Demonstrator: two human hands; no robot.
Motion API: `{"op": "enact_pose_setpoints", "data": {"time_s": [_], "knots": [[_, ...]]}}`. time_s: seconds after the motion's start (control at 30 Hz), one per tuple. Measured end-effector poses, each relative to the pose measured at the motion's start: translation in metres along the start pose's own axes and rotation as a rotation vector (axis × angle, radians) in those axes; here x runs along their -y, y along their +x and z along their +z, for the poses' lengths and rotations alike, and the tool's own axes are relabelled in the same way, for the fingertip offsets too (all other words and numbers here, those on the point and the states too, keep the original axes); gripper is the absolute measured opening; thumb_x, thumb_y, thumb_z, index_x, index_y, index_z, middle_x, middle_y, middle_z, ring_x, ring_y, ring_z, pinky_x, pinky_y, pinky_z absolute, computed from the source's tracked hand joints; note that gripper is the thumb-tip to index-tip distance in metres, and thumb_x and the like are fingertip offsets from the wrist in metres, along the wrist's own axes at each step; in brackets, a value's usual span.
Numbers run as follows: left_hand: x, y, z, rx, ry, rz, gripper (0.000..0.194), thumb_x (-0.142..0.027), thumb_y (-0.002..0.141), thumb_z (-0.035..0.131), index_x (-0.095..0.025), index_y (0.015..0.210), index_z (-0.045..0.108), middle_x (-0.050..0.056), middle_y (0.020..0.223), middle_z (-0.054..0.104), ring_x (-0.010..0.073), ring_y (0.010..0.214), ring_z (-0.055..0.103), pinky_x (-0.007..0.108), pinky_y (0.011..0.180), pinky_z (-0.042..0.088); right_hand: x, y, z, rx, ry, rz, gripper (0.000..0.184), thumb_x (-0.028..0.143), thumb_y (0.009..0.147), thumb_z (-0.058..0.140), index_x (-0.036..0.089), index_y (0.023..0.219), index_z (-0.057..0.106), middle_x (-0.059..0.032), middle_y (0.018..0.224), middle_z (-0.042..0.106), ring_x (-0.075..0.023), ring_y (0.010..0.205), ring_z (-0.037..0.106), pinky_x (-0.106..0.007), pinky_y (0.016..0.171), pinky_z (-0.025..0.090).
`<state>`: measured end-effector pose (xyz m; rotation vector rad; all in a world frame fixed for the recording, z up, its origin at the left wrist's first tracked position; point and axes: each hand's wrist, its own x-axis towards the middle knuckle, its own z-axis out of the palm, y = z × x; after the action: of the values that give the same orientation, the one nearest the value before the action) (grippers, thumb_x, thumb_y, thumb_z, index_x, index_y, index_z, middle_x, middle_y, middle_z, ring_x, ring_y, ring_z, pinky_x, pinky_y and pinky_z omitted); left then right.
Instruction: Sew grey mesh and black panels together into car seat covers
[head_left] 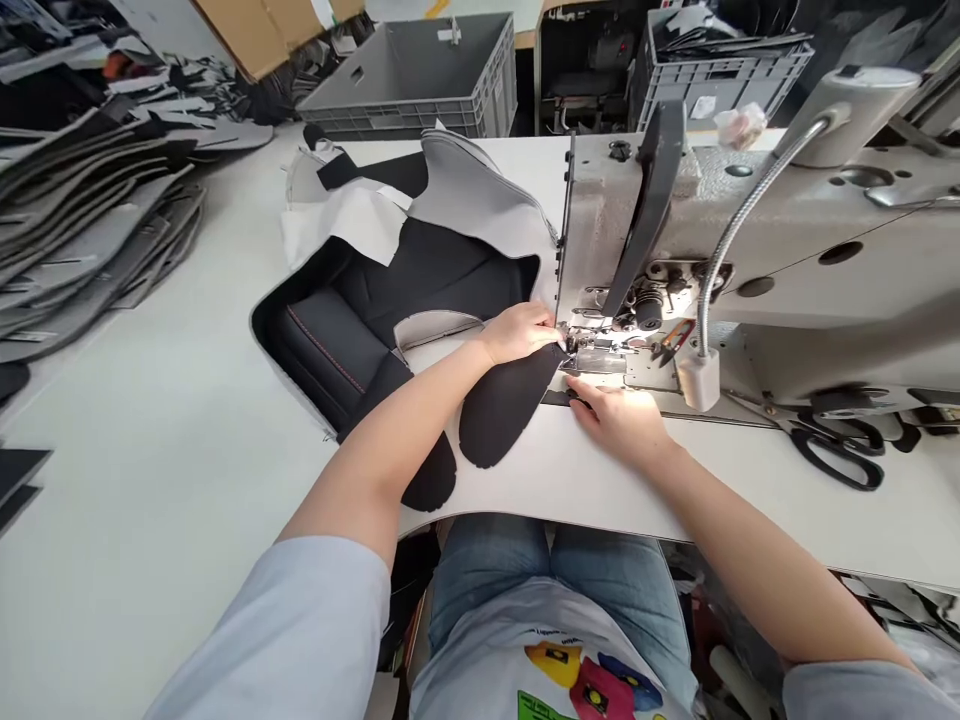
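Observation:
A black padded fabric cover (442,265) with grey backing and a red stitched seam lies to the left of the sewing machine (600,200). My left hand (520,332) is closed on its edge beside the presser foot (574,345), fingers bunched at the cloth. A rounded black flap (501,410) of the cover hangs towards me below that hand. My right hand (621,418) rests at the front edge of the machine bed, its index finger and thumb apart; no cloth shows in it. The needle point is too small to make out.
Orange-handled thread snips (673,342) and black-handled scissors (836,445) lie on the right. A bendable lamp (701,380) hangs over the bed. Stacked grey fabric pieces (82,220) stand at the left. Grey crates (420,115) are behind the white table (187,500).

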<state>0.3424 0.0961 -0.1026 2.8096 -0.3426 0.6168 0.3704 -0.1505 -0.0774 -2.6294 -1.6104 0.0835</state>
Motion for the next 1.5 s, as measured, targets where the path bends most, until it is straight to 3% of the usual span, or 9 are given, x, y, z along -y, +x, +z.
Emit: {"op": "enact_pose_setpoints", "data": {"time_s": [0.17,0.33,0.43,0.63,0.83,1.03,1.23,1.4,1.5], "knots": [[0.001,-0.006,-0.004,-0.160,-0.054,-0.094,0.022,-0.025,0.090,0.050,-0.020,0.080,0.069,0.008,0.093,0.063,0.0201,0.093,0.058,0.035,0.087,0.048,0.001,0.000,0.001,-0.055,0.016,0.064,0.038,0.033,0.094,0.040,0.029,0.127,0.059,-0.0028,0.096,0.074,-0.0179,0.078,0.068,-0.025,0.054,0.038],[0.017,-0.006,-0.006,-0.517,-0.057,-0.621,0.034,-0.008,0.083,0.043,-0.014,0.110,0.063,0.012,0.114,0.057,0.0217,0.111,0.053,0.038,0.101,0.042,-0.006,-0.001,0.001,-0.094,0.117,-0.060,0.034,0.032,0.094,0.040,0.027,0.117,0.065,-0.0016,0.098,0.073,-0.0168,0.081,0.069,-0.024,0.057,0.044],[0.023,0.001,-0.008,-0.407,-0.036,-0.827,0.044,-0.005,0.081,0.042,-0.011,0.123,0.057,0.015,0.122,0.056,0.0244,0.116,0.052,0.039,0.105,0.040,-0.011,0.000,0.001,-0.123,0.216,-0.164,0.034,0.030,0.093,0.039,0.025,0.113,0.066,-0.0014,0.099,0.073,-0.0162,0.085,0.069,-0.024,0.063,0.049],[0.006,0.004,-0.019,-0.253,-0.023,-0.875,0.038,-0.010,0.083,0.044,-0.008,0.116,0.063,0.017,0.115,0.065,0.0284,0.111,0.058,0.040,0.100,0.043,-0.011,0.001,0.001,-0.160,0.320,-0.158,0.033,0.029,0.093,0.039,0.025,0.108,0.067,-0.0005,0.105,0.072,-0.0184,0.092,0.069,-0.029,0.072,0.054],[-0.027,-0.076,-0.056,-0.208,-0.044,-0.985,0.028,-0.021,0.083,0.048,-0.022,0.097,0.073,0.006,0.102,0.072,0.0280,0.102,0.064,0.042,0.097,0.047,-0.010,-0.004,0.000,-0.155,0.267,-0.166,0.033,0.030,0.093,0.038,0.025,0.108,0.067,-0.0006,0.103,0.072,-0.0182,0.088,0.069,-0.029,0.069,0.055],[-0.039,-0.164,-0.143,-0.118,-0.129,-1.147,0.036,-0.019,0.082,0.041,-0.017,0.105,0.069,0.004,0.075,0.072,0.0179,0.070,0.069,0.029,0.070,0.056,-0.008,-0.004,0.005,-0.162,0.126,-0.176,0.036,0.029,0.093,0.037,0.026,0.110,0.069,-0.0029,0.094,0.073,-0.0185,0.077,0.068,-0.027,0.058,0.050],[-0.054,-0.092,-0.193,-0.127,-0.167,-0.964,0.033,-0.031,0.085,0.044,-0.021,0.109,0.064,0.003,0.094,0.070,0.0155,0.075,0.068,0.025,0.065,0.054,-0.006,-0.004,0.005,-0.115,0.158,-0.130,0.036,0.028,0.093,0.037,0.025,0.115,0.066,-0.0031,0.099,0.072,-0.0185,0.084,0.066,-0.027,0.064,0.044],[-0.035,-0.023,-0.147,0.281,-0.134,-1.186,0.047,-0.059,0.078,0.053,-0.018,0.054,0.055,0.008,0.052,0.059,0.0239,0.053,0.062,0.034,0.053,0.050,-0.008,-0.004,0.002,-0.082,0.237,-0.159,0.036,0.027,0.095,0.038,0.025,0.117,0.066,-0.0031,0.103,0.072,-0.0166,0.089,0.066,-0.025,0.070,0.043],[-0.012,-0.013,-0.116,0.107,-0.257,-1.318,0.041,-0.051,0.066,0.066,-0.021,0.046,0.047,0.004,0.042,0.048,0.0285,0.060,0.062,0.035,0.058,0.049,-0.012,-0.001,0.002,-0.088,0.279,-0.177,0.036,0.025,0.095,0.037,0.024,0.115,0.066,-0.0033,0.101,0.072,-0.0158,0.090,0.065,-0.025,0.071,0.043]]}}
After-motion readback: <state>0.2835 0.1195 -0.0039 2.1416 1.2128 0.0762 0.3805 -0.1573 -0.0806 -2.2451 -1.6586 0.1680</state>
